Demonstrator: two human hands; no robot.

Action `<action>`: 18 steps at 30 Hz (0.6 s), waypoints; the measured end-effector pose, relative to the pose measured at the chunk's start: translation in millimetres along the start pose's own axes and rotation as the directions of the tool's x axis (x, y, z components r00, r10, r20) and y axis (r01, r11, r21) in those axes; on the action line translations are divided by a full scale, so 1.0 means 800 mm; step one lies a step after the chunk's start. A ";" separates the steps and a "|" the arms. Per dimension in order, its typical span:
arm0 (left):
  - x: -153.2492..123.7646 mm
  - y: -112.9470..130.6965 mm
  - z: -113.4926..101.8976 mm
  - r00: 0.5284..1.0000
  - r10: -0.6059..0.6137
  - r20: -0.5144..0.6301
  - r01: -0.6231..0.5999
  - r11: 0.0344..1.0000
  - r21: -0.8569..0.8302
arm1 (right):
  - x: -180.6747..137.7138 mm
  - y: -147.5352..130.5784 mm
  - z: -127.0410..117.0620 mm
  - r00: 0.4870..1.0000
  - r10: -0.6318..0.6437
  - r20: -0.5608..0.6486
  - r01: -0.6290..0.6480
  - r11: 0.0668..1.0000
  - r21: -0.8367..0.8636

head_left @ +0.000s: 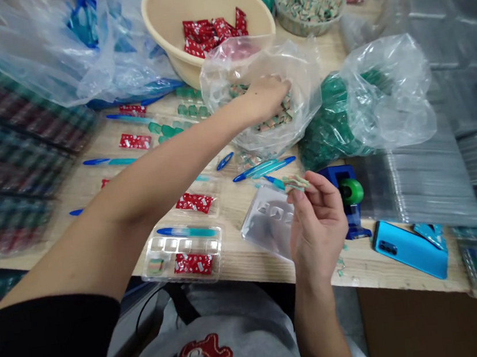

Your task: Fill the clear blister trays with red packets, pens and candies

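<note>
My left hand (266,95) reaches across the table into a clear plastic bag (226,76) of small striped wrapped candies (280,119); its fingers are buried among them. My right hand (316,222) is held up near the table's front edge, pinching one or two of the same striped candies (295,183) between thumb and fingers. Just below it lies an empty clear blister tray (266,221). A filled blister tray (182,253) with a blue pen, a red packet and a candy lies to the left.
A beige bowl (166,13) with red packets stands at the back. A bag of green candies (343,113) sits right of centre, a blue tape dispenser (348,200) and a blue phone (410,249) near the front edge. Stacks of packed trays (1,155) fill the left.
</note>
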State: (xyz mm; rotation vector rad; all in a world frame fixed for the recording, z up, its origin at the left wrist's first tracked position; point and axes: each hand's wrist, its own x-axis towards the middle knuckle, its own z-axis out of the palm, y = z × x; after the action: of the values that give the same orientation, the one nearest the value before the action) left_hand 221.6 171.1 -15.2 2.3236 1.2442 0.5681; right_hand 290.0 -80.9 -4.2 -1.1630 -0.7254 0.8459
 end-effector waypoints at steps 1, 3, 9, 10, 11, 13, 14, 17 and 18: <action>-0.003 -0.005 0.003 1.000 -0.006 -0.017 0.005 0.999 -0.048 | 0.000 0.001 0.000 1.000 0.001 -0.002 -0.001 1.000 -0.008; -0.009 -0.013 0.004 1.000 -0.028 -0.015 0.026 0.993 -0.119 | -0.001 0.001 0.000 1.000 0.007 -0.006 -0.007 1.000 -0.025; -0.011 -0.018 -0.009 0.989 -0.148 0.015 0.148 0.966 -0.211 | -0.006 0.000 0.001 1.000 0.027 0.002 -0.027 0.999 -0.024; -0.015 -0.012 -0.016 0.987 -0.162 0.011 0.160 0.961 -0.227 | -0.006 0.000 0.002 1.000 0.026 0.009 -0.026 1.000 -0.013; -0.021 -0.004 -0.025 0.986 -0.166 0.002 0.162 0.956 -0.244 | -0.007 0.000 0.003 1.000 0.024 0.015 -0.024 1.000 -0.001; -0.046 0.017 -0.047 0.991 -0.128 -0.040 0.110 0.946 -0.303 | -0.006 -0.001 0.006 0.999 0.017 0.028 -0.018 1.000 0.008; -0.065 0.029 -0.060 0.993 -0.097 -0.069 0.067 0.933 -0.353 | -0.006 -0.002 0.008 0.999 0.009 0.037 -0.009 1.000 0.003; -0.137 0.063 -0.093 0.993 -0.061 -0.102 -0.006 0.829 -0.559 | -0.006 -0.007 0.017 0.995 -0.047 0.086 0.050 0.998 -0.024; -0.162 0.071 -0.102 0.992 -0.090 -0.089 0.016 0.787 -0.617 | -0.007 -0.009 0.020 0.991 -0.070 0.116 0.073 0.997 -0.027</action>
State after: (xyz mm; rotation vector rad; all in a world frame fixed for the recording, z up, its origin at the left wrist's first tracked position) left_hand 149.2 48.3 64.0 1.7141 0.9689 0.9389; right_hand 274.8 -79.7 6.8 -1.1163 -0.8729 0.8489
